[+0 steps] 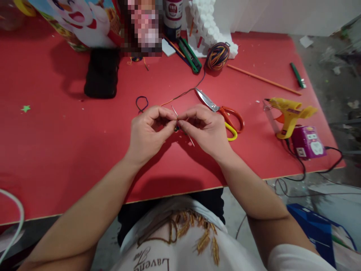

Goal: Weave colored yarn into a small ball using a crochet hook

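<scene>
My left hand and my right hand meet fingertip to fingertip above the red table. Between the left thumb and forefinger is a small dark piece of yarn work, mostly hidden by the fingers. A slim metal crochet hook runs slantwise through the right hand's pinch; its tip is too small to make out. From the hands a multicoloured yarn strand leads back to a yarn ball. A dark blue yarn loop lies beyond the left hand. Scissors with orange handles lie beside the right hand.
On the red table are a black phone, a green cutter, an orange stick and a small green knife. A yellow glue gun stands by a purple power block with trailing cables.
</scene>
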The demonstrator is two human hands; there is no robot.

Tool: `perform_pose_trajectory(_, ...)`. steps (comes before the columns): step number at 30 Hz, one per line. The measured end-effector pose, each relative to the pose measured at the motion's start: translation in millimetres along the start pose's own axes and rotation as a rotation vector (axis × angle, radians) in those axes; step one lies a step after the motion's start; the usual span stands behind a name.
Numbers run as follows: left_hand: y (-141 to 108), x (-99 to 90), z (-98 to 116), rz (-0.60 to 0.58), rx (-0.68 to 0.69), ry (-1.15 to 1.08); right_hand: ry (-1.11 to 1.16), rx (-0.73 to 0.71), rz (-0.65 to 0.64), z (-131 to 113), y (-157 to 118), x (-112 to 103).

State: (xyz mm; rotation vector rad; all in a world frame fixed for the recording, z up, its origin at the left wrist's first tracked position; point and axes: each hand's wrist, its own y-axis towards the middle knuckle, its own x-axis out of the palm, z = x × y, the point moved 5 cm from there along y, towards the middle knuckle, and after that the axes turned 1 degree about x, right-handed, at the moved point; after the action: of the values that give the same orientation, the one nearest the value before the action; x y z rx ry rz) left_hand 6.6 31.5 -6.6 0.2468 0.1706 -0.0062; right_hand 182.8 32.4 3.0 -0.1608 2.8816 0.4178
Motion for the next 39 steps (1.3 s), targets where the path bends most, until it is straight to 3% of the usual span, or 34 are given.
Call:
perform_pose_trajectory(9,-1.7,-0.7,-0.3,-0.078,-0.017,-0.008,0.004,-0.001,-0.061,1.3,1.5,-4.2)
perform_pose_trajectory(14,-1.3,-2.4,4.0,-0.142,0.041,0.045,0.024,-0.017,-0.116,-0.6,3.2,-3.9)
perform_pose_trajectory(18,2.3,-3.8,9.6,-0.16,0.036,0.041,0.245,0.193,-0.151,13.5,2.8,1.7)
perform_pose_trajectory(21,4.1,-4.4,13.2,-0.136,0.034,-0.021,0.419,0.331,-0.082,22.5,1.8,1.1)
perform_pose_trajectory(24,3.7,-3.2,11.8,-0.155,0.027,-0.023,0.301,0.224,0.0,14.4,2.7,-6.7)
perform_pose_trajectory(28,2.7,-3.1,6.7,-0.193,0.03,0.005,0.025,-0.038,-0.056,-5.2,2.1,-7.0)
perform_pose_trajectory(33,4.2,-4.2,7.7,-0.197,0.111,0.107,-0.078,-0.16,-0.073,-6.2,0.6,-2.1)
perform_pose_trajectory(35,4.7,-3.9,9.8,-0.191,0.131,0.106,-0.079,-0.158,-0.058,-3.9,0.5,-2.1)
perform_pose_trajectory(39,4.7,-2.8,12.2,-0.186,0.112,0.083,0.061,0.102,0.021,9.4,1.6,-8.9)
